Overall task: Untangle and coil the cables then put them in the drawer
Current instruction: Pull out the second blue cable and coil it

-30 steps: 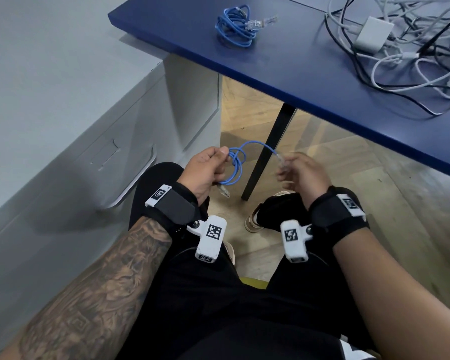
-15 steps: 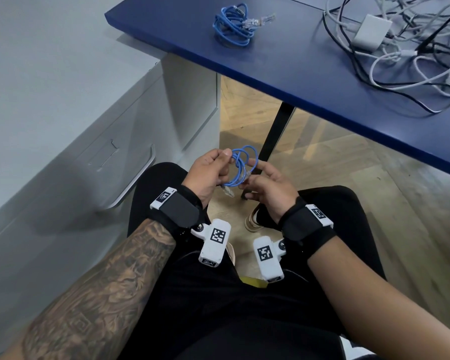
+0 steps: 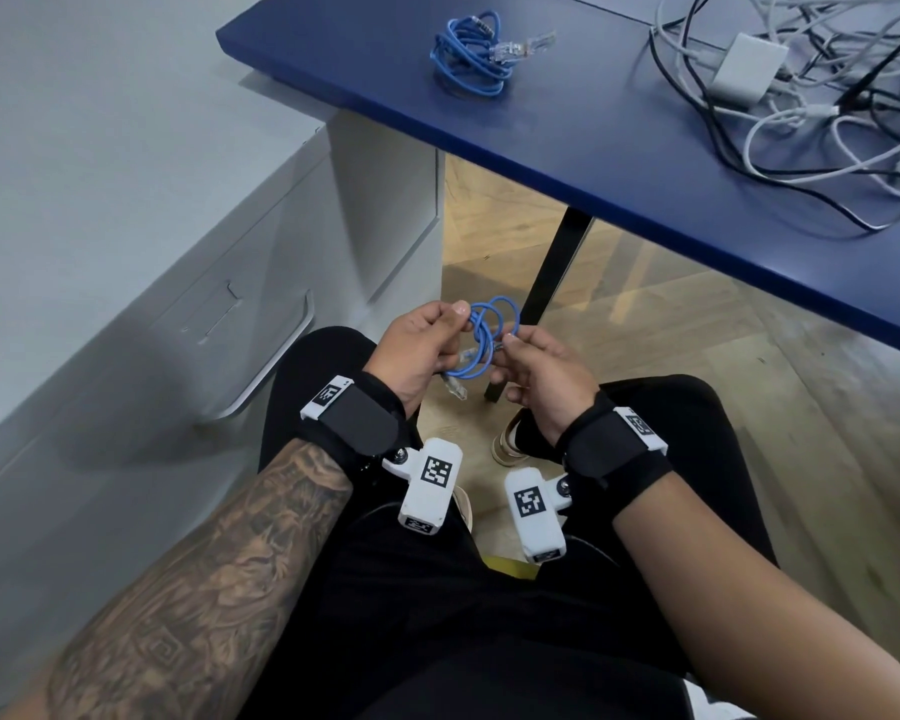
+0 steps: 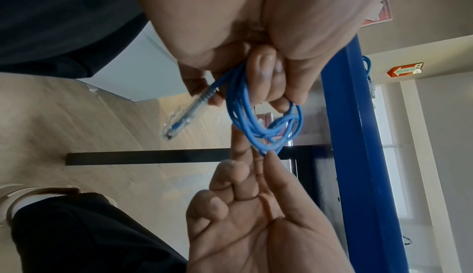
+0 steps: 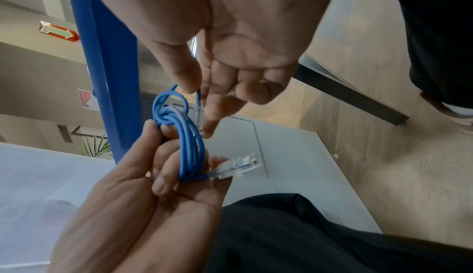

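Hands (image 3: 422,350) – two, perhaps four cable loops (image 3: 487,337)

Blue cable (image 3: 481,335) – smooth plastic jacket; floor (image 3: 671,324) – matt wood; connector (image 5: 236,167) – clear plastic.

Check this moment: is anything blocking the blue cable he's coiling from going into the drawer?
Yes. The grey drawer left of the left hand looks closed, front flush, handle untouched. Both hands hold the blue Ethernet cable; the right hand pinches one end. Nothing else intervenes.
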The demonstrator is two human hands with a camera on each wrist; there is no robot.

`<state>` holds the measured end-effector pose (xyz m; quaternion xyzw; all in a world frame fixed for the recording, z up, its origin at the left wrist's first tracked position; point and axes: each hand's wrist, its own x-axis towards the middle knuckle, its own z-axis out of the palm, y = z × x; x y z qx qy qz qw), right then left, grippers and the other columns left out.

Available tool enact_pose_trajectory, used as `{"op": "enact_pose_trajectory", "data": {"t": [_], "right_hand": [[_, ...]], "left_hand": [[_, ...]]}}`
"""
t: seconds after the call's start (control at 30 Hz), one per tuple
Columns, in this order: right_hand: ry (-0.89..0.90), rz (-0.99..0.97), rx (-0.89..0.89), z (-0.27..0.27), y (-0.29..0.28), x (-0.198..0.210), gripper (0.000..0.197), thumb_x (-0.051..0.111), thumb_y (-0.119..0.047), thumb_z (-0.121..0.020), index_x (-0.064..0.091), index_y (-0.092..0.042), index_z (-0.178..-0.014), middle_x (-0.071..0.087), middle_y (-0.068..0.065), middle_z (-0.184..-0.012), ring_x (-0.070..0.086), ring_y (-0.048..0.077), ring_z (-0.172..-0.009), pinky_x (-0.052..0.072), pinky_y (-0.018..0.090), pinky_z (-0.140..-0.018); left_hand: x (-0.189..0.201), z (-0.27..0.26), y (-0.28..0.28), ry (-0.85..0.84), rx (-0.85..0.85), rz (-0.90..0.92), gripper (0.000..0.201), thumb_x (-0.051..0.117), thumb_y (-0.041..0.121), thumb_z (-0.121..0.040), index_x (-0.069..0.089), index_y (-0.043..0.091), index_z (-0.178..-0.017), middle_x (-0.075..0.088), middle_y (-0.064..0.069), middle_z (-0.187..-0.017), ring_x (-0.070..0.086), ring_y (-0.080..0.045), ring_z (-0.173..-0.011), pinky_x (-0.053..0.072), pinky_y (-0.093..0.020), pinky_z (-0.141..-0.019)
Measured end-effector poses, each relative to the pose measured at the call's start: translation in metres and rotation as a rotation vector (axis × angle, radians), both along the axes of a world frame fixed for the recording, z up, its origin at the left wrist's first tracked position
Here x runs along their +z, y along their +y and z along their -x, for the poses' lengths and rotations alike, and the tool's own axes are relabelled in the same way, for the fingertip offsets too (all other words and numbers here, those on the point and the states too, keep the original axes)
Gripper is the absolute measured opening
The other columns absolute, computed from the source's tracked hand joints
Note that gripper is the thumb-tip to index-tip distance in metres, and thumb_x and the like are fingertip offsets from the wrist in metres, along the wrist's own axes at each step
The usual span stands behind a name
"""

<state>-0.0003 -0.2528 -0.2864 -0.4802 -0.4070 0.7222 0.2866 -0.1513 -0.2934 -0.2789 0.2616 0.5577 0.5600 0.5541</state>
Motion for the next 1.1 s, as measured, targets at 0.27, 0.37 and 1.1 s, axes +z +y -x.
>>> {"op": "enact_pose_trajectory", "data": {"t": [0.27, 0.37, 1.1], "right_hand": [[0.150, 0.116, 0.005, 0.005, -0.009, 0.007, 0.024, 0.041, -0.027, -0.104, 0.061, -0.015, -0.107, 0.060, 0.000, -0.070, 0.040, 0.010, -0.057, 0.028, 0.022, -0.051], [0.188, 0.085, 0.066, 0.005, -0.012, 0.010, 0.047, 0.058, -0.046, -0.093, 0.053, -0.017, -0.130, 0.065, 0.000, -0.079, 0.045, 0.009, -0.062, 0.031, 0.023, -0.056], [0.246, -0.091, -0.077, -0.003, -0.002, 0.032, 0.024, 0.074, -0.013, -0.074, 0.053, -0.017, -0.084, 0.064, -0.001, -0.076, 0.060, 0.011, -0.065, 0.052, 0.023, -0.059]], "left_hand": [[0.002, -0.001, -0.001, -0.075, -0.086, 0.032, 0.023, 0.053, 0.024, -0.100, 0.060, 0.010, -0.083, 0.034, 0.001, -0.053, 0.021, -0.003, -0.040, 0.019, -0.022, -0.052], [0.001, -0.003, -0.002, -0.070, -0.041, -0.012, 0.021, 0.057, 0.026, -0.098, 0.063, 0.012, -0.084, 0.034, -0.010, -0.072, 0.028, -0.009, -0.045, 0.023, -0.024, -0.054], [0.014, -0.004, -0.003, -0.279, -0.095, -0.048, 0.010, 0.057, 0.016, -0.094, 0.056, 0.006, -0.093, 0.038, 0.005, -0.056, 0.026, -0.006, -0.046, 0.032, -0.016, -0.049]]}}
